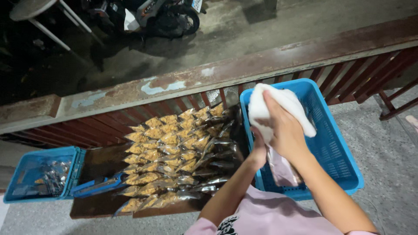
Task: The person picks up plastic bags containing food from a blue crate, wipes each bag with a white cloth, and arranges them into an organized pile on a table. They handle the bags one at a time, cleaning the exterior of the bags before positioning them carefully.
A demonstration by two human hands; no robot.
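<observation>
Right hand (285, 130) has its grip closed on a white cloth (278, 106), held over the big blue basket (337, 148) at 3 o'clock. Left hand (260, 150) sits under it; its grip can't be told, but it touches a clear bag (283, 167) hanging into the basket. Looks well along: many small clear triangular packets of tan snack (174, 161) already lie in rows on the bench (102, 163) at 9 o'clock. A smaller blue basket (26, 174) at far 9 o'clock holds a few more. No labels readable.
</observation>
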